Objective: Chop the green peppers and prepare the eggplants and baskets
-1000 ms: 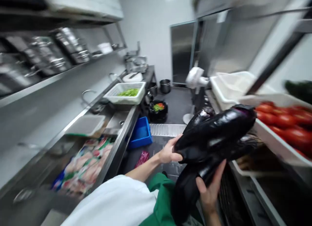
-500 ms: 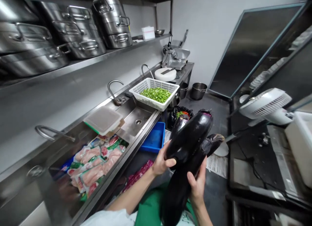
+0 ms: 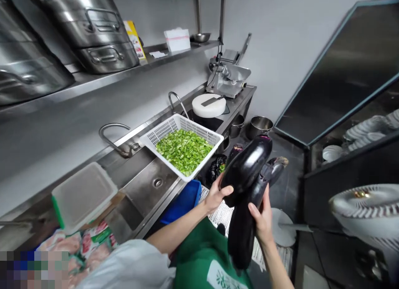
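Several glossy dark eggplants (image 3: 246,168) are bunched together in front of my body, held up off any surface. My left hand (image 3: 217,194) is closed round the left side of the bunch, its thumb on the upper eggplant. From the right, my right hand (image 3: 262,216) grips a long eggplant (image 3: 241,235) that hangs down toward my green apron (image 3: 199,255). The tips of further eggplants show behind, at the left and right of the bunch; their lower parts are hidden.
A white basket (image 3: 146,141) of chopped green vegetable (image 3: 185,150) sits over the sink edge. Beyond it are a round white cutting board (image 3: 202,110) with a cleaver (image 3: 212,101) and a slicer (image 3: 227,73). Packaged meat (image 3: 96,243) lies left, a blue bin (image 3: 183,202) below, a fan (image 3: 368,214) right.
My view has moved forward and turned, so the basket and cutting board appear nearer and the packaged meat has slid to the lower left. Both hands still hold the eggplants.
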Available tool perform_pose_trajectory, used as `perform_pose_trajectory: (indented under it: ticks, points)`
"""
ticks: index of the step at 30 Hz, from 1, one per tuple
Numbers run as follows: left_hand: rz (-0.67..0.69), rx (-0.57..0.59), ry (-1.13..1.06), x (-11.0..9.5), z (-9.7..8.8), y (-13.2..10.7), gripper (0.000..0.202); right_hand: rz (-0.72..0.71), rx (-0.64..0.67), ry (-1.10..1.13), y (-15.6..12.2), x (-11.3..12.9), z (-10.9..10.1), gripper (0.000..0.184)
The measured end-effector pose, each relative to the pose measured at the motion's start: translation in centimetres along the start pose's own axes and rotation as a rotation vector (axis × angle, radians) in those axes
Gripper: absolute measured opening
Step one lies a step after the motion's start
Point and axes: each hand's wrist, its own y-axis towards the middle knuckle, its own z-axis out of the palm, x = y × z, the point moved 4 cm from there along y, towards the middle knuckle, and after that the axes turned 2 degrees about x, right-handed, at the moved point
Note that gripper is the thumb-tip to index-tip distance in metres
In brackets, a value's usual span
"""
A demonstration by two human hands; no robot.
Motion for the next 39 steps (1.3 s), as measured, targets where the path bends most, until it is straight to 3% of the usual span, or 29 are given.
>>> perform_pose_trajectory:
  ticks: [4, 8, 12, 15, 17, 19, 21, 23, 25, 28, 31, 33, 35, 37, 39]
  points:
    - [0.042, -0.029, -0.050, -2.5, -2.4, 10.5, 0.080, -0.107, 0.166, -0.160, 14.4, 0.4, 1.2, 0.110]
    - [0.112, -0.112, -0.117, -5.6, -6.9, 21.0, 0.085, -0.203, 0.382, -0.219, 28.8, 1.4, 6.3, 0.107]
    - [0.109, -0.282, -0.071, -9.7, -14.0, 30.8, 0.088, -0.167, 0.586, -0.144, 43.2, 0.7, 15.6, 0.097]
    - [-0.072, -0.448, 0.199, -12.7, -21.4, 36.3, 0.080, -0.018, 0.701, -0.103, 52.0, -2.7, 24.3, 0.078]
    - [-0.199, -0.550, 0.485, -14.5, -26.2, 38.2, 0.075, 0.163, 0.716, -0.163, 55.5, -6.5, 29.2, 0.064]
    - [-0.219, -0.614, 0.687, -15.8, -29.4, 38.4, 0.067, 0.271, 0.687, -0.233, 56.6, -10.6, 32.1, 0.050]
    - [-0.166, -0.600, 0.722, -16.0, -30.1, 36.9, 0.059, 0.243, 0.598, -0.259, 55.4, -14.2, 32.2, 0.037]
    - [-0.115, -0.521, 0.672, -14.8, -28.6, 34.2, 0.050, 0.173, 0.449, -0.245, 51.8, -17.4, 29.2, 0.032]
    - [-0.078, -0.454, 0.633, -12.8, -25.5, 30.9, 0.039, 0.189, 0.286, -0.240, 45.8, -20.3, 23.4, 0.042]
    - [-0.221, -0.327, 0.490, -7.8, -19.9, 27.2, 0.034, 0.353, 0.131, -0.357, 34.0, -23.7, 12.4, 0.056]
    - [-0.394, 0.004, 0.382, -2.5, -14.2, 26.4, 0.035, 0.580, -0.073, -0.485, 21.2, -24.6, 1.2, 0.059]
    - [-0.478, 0.272, 0.408, -0.1, -10.9, 26.3, 0.037, 0.676, -0.266, -0.495, 12.9, -23.2, -3.9, 0.057]
    - [-0.529, 0.461, 0.487, 1.2, -8.6, 25.8, 0.041, 0.703, -0.504, -0.496, 4.9, -20.2, -5.9, 0.051]
    - [-0.570, 0.575, 0.577, 2.6, -6.8, 25.5, 0.049, 0.732, -0.744, -0.497, -2.2, -17.4, -5.3, 0.042]
    - [-0.618, 0.723, 0.687, 5.4, -4.0, 25.1, 0.063, 0.825, -0.963, -0.449, -8.5, -15.8, -4.1, 0.032]
